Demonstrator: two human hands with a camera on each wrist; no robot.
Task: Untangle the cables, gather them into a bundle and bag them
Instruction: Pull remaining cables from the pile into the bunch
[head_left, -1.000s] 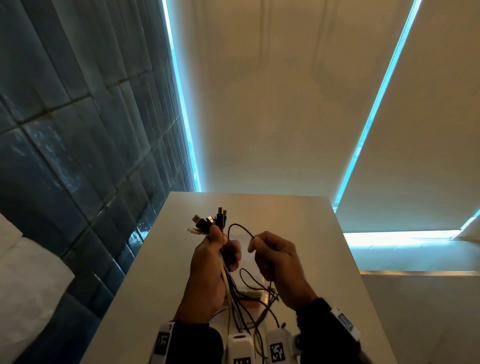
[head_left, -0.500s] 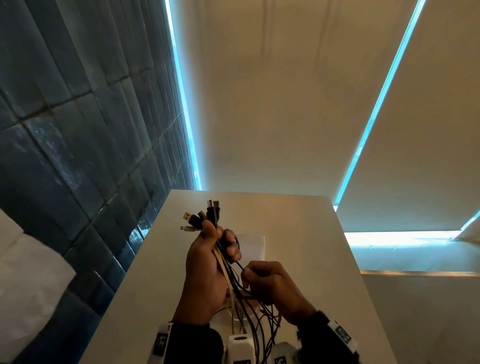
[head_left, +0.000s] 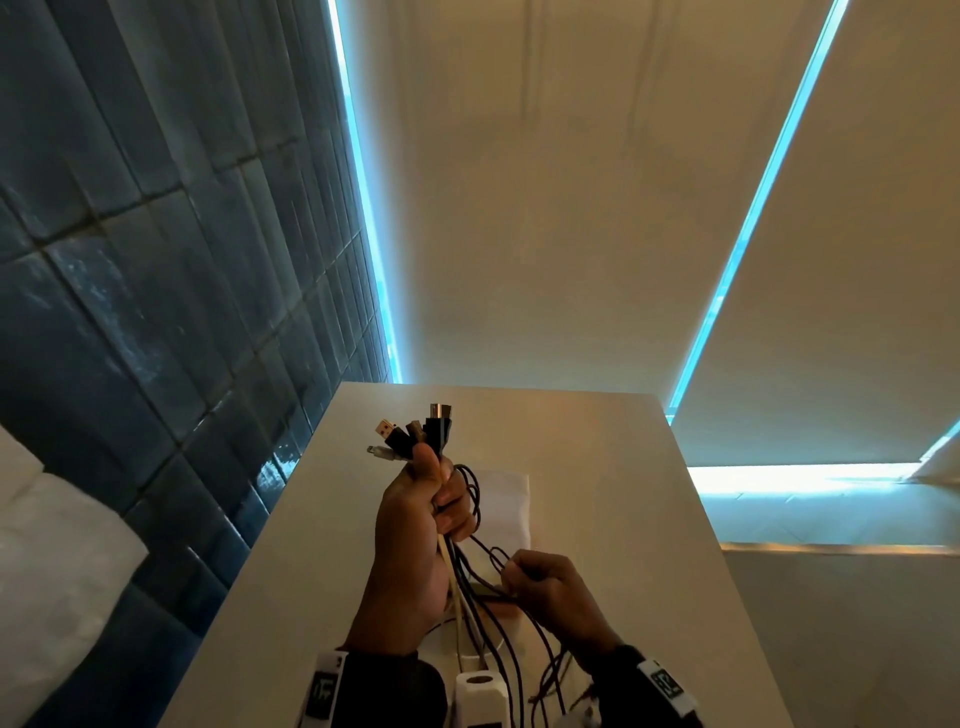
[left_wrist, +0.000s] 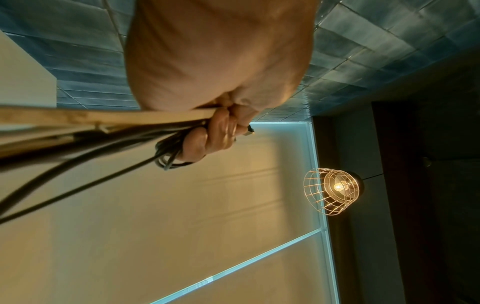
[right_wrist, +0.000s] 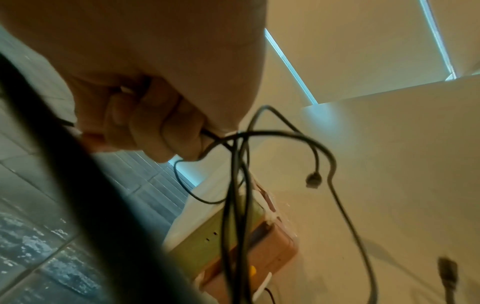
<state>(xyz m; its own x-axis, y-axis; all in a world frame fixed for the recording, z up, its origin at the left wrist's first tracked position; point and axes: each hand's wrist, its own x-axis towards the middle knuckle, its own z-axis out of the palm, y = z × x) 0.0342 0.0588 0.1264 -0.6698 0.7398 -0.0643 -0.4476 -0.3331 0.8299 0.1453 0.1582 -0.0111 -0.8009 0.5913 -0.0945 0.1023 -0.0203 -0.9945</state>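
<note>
My left hand is raised above the white table and grips a bundle of cables just below their plugs, which stick up above my thumb. Black and pale cables hang down from the fist. Lower and to the right, my right hand pinches thin black cables in curled fingers. Loose ends with small plugs dangle under it. A white flat bag lies on the table behind my left hand.
A dark blue tiled wall runs along the table's left edge. Beige roller blinds hang beyond the far edge. A green and pink box lies on the table under my right hand. A wire-cage lamp hangs overhead.
My right hand has dropped from beside the plugs to lower down along the hanging cables. My left hand has risen slightly with the bundle, and the white bag behind it has come into view.
</note>
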